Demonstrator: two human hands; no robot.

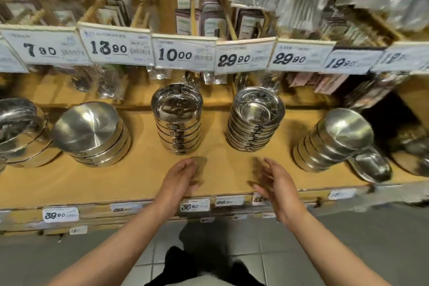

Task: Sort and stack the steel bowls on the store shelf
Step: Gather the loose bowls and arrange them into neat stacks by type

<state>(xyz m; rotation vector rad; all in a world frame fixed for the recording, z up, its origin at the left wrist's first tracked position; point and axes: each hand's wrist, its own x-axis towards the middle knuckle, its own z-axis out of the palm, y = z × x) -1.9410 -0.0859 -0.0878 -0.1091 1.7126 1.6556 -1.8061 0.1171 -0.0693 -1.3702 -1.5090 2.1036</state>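
Several stacks of steel bowls stand on the wooden shelf (139,176). A tall upright stack (177,118) is at the centre and a stack of shallower bowls (255,118) stands to its right. Upturned stacks sit at the left (92,134), the far left (18,127) and the right (334,139). One loose bowl (371,166) leans against the right stack. My left hand (181,179) and my right hand (276,181) hover over the shelf's front, palms facing each other, fingers relaxed, holding nothing. Both are short of the two middle stacks.
A row of price tags (185,54) hangs along the upper shelf edge, with packaged utensils (199,16) behind and above. Smaller price labels (60,215) line the shelf front. Grey tiled floor (348,239) lies below.
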